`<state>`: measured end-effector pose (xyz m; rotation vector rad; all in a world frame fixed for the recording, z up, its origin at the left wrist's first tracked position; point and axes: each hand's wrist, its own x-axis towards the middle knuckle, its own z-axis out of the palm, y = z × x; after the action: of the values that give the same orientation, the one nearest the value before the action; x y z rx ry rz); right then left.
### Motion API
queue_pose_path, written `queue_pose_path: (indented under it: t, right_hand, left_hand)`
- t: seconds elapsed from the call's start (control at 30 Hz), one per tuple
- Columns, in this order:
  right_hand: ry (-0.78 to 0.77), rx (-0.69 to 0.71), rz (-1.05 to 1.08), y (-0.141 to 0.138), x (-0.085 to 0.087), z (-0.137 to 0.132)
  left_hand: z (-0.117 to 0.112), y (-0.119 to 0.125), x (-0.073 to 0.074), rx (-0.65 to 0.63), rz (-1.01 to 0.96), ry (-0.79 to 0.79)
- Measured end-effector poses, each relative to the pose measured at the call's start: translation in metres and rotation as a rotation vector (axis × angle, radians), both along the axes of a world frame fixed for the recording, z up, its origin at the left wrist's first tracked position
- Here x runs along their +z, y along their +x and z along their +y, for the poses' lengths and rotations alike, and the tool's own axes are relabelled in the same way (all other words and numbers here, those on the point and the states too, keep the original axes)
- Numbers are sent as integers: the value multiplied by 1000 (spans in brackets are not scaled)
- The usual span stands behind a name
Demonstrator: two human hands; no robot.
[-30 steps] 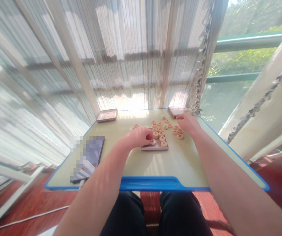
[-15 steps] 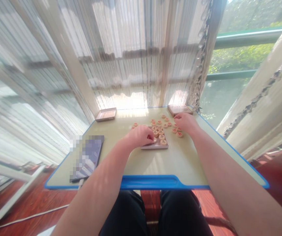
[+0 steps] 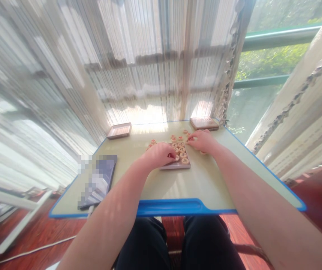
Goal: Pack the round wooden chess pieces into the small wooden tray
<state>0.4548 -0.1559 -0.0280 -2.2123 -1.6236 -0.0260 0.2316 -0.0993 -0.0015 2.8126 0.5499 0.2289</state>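
A small square tray (image 3: 174,166) lies in the middle of a pale table with a blue rim (image 3: 169,207). Several round wooden game pieces (image 3: 181,150) sit in the tray, and more lie loose beyond it (image 3: 174,137). My left hand (image 3: 159,154) rests curled at the tray's left edge, fingertips on a piece in it. My right hand (image 3: 202,140) reaches over the loose pieces to the right of the tray, fingers bent down and pinched on one of them.
A shallow wooden box (image 3: 119,131) stands at the table's far left, another box (image 3: 204,123) at the far right. A dark flat item (image 3: 99,181) lies near the left front edge. Striped curtains hang right behind the table. My dark-trousered knees are under the front rim.
My right hand has moved left, from the loose pieces at the right toward those just beyond the tray. My left hand has stayed at the tray's left edge.
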Motion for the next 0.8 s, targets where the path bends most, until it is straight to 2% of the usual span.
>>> queue_pose_path:
  t: [0.33, 0.57, 0.8]
  right_hand:
    - [-13, 72, -46, -3, 0, 0]
    - [-28, 50, -37, -5, 1, 0]
    - [180, 8, 20, -4, 11, -3]
  left_hand:
    - [-1, 2, -2, -31, -19, 24]
    - [-2, 3, -1, -18, -14, 34]
    - [-2, 1, 1, 15, -31, -12]
